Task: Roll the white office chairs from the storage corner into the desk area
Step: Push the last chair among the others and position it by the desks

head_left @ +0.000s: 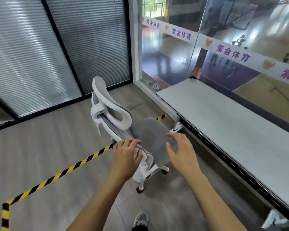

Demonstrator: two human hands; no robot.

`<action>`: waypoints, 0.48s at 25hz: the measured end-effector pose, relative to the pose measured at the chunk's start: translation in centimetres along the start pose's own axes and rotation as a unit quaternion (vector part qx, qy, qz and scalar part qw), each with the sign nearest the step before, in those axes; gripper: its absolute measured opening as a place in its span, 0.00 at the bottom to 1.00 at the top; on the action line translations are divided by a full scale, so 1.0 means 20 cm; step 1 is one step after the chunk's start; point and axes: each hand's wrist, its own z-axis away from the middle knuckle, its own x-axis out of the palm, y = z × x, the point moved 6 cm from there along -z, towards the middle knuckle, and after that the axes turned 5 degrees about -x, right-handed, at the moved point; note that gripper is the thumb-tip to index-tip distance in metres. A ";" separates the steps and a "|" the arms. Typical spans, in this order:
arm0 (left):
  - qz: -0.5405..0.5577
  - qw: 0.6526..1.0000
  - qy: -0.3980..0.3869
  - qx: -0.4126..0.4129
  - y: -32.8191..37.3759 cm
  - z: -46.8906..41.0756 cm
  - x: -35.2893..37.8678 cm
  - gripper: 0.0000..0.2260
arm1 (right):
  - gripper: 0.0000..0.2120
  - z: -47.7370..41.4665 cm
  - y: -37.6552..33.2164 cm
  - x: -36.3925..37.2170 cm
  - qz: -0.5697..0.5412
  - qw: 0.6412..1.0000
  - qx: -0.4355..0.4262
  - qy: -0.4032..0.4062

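While its grey seat faces the camera, the white office chair (123, 124) stands on the grey floor (40, 155) just beside the long pale desk (232, 124), its white-framed headrest and backrest leaning away toward the blinds. The left hand (126, 157) is curled around the near white armrest of the chair, fingers wrapped over its top. The right hand (182, 150) hovers at the front edge of the seat with fingers spread and gripping nothing; whether the fingertips touch the fabric is hard to tell. Below the seat, the chair's white legs and dark castors rest on the floor. A yellow-and-black hazard tape (60, 174) runs across the floor on the chair's far side from the desk and passes under it. Beyond the chair stands a glass wall with slatted blinds (32, 55), and beyond the desk a glazed partition (223, 39) carrying a white band of purple characters. A grey shoe (141, 220) shows on the floor nearest the camera.
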 end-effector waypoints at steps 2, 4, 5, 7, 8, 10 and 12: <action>-0.007 1.000 0.008 -0.025 -0.16 -0.12 -0.04 0.11 | 0.15 -0.13 -0.05 0.14 -0.015 0.999 -0.004 -0.029; -0.034 0.999 0.007 -0.034 -0.29 -0.21 -0.09 0.11 | 0.14 -0.25 -0.04 0.26 -0.022 0.999 -0.005 -0.044; -0.047 0.998 0.005 -0.039 -0.36 -0.25 -0.09 0.11 | 0.14 -0.32 -0.03 0.32 -0.033 0.998 -0.003 -0.046; -0.061 0.997 0.000 -0.053 -0.48 -0.32 -0.12 0.11 | 0.14 -0.41 -0.04 0.43 -0.049 0.997 -0.005 -0.060; -0.066 0.996 0.000 -0.056 -0.54 -0.35 -0.14 0.11 | 0.14 -0.44 -0.04 0.48 -0.053 0.997 -0.002 -0.062; -0.063 0.996 -0.006 -0.060 -0.64 -0.44 -0.19 0.11 | 0.14 -0.48 -0.05 0.54 -0.069 0.996 0.020 -0.059; -0.049 0.997 -0.002 -0.062 -0.75 -0.56 -0.24 0.13 | 0.13 -0.49 -0.05 0.61 -0.070 0.995 0.037 -0.056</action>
